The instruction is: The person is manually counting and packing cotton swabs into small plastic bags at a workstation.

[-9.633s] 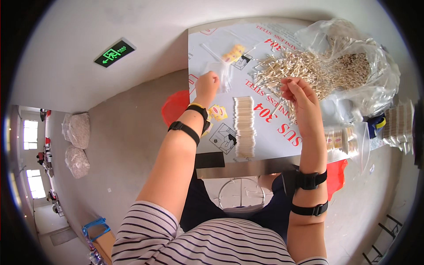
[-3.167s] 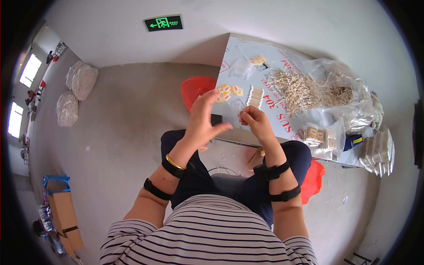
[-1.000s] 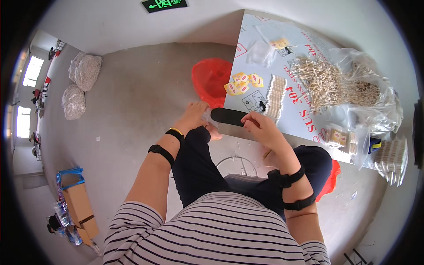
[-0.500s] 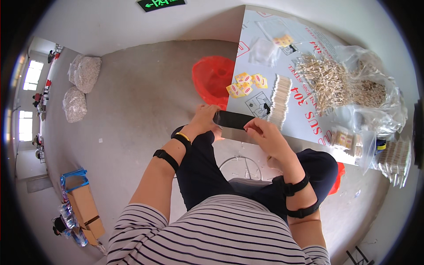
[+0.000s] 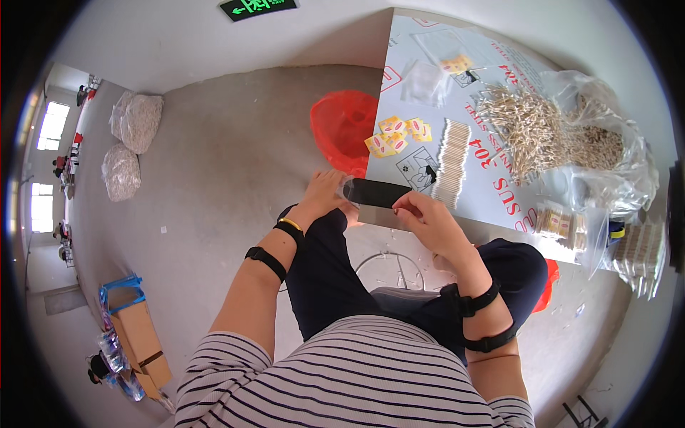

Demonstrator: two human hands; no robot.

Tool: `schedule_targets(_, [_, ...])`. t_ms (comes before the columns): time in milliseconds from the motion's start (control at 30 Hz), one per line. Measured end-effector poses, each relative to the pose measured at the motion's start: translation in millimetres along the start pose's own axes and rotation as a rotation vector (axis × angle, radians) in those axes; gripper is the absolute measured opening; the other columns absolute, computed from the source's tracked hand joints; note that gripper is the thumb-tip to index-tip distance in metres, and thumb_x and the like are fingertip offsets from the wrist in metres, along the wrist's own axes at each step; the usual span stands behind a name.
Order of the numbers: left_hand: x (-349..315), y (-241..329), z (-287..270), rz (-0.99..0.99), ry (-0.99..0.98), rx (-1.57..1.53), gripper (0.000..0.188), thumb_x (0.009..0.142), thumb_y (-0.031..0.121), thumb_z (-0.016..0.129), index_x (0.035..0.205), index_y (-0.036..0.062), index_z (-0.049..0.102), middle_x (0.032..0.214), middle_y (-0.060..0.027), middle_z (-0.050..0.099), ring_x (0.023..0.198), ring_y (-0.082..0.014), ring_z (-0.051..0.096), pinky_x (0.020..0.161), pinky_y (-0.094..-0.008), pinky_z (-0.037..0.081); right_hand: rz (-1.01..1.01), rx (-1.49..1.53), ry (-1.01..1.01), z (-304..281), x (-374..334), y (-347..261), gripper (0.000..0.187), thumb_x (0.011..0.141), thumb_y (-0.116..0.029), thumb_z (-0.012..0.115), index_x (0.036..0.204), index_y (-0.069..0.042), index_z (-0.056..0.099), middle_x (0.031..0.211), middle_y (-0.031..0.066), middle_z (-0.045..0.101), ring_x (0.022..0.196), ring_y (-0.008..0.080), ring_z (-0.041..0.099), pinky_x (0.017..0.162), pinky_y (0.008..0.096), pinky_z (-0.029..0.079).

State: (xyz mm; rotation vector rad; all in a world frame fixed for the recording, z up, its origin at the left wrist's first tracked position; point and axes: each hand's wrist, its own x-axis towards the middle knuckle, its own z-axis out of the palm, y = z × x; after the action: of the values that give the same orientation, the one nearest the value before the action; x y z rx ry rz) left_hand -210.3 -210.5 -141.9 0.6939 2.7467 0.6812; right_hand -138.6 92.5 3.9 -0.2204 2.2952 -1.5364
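Observation:
In front of my knees, beside the table's near left corner, both hands hold a flat black rectangular piece. What exactly it is I cannot make out. My left hand is closed round its left end, where a bit of clear film shows. At the right end, my right hand pinches the piece between thumb and fingers. Just beyond, on the table, lie several yellow-and-white printed cards and a neat row of cotton swabs.
A loose heap of swabs spills from a clear plastic bag on the metal-topped table. Clear pouches lie farther back. A red bin liner stands left of the table; stuffed sacks and a cardboard box are at far left.
The black piece has shifted very slightly, and a little more clear film shows by my left fingers. Both hands keep their hold.

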Motion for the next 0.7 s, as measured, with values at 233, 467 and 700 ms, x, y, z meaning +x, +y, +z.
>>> schedule_targets(233, [-2,-4,5,0.028,0.041,-0.015,0.06,0.073,0.029,0.085,0.124,0.0104,0.059,0.115,-0.0102,0.065,0.115,-0.0336,0.059,0.096,-0.0462,0.041,0.026,0.0,0.0,-1,-4,-2,0.017,0.099,-0.011,0.063,0.11,0.001,0.067,0.092,0.0117,0.071,0.083,0.0197,0.064,0.079,0.0327,0.052])
schedule_targets(467, [3,1,8,0.083,0.056,-0.076,0.067,0.073,0.036,0.087,0.127,0.0091,0.059,0.119,-0.0123,0.063,0.113,-0.0348,0.058,0.1,-0.0448,0.042,-0.003,-0.011,0.013,1,-2,3,0.017,0.098,-0.011,0.064,0.109,0.002,0.067,0.09,0.012,0.069,0.081,0.0201,0.063,0.078,0.0333,0.052])
schedule_targets(700, [19,38,-8,0.16,-0.021,0.266,0.07,0.067,0.037,0.09,0.125,0.012,0.058,0.119,-0.0089,0.059,0.118,-0.029,0.055,0.102,-0.0437,0.04,-0.002,0.004,0.031,-1,-4,3,0.018,0.098,-0.011,0.064,0.109,0.002,0.067,0.089,0.012,0.069,0.08,0.0206,0.063,0.077,0.0336,0.052])
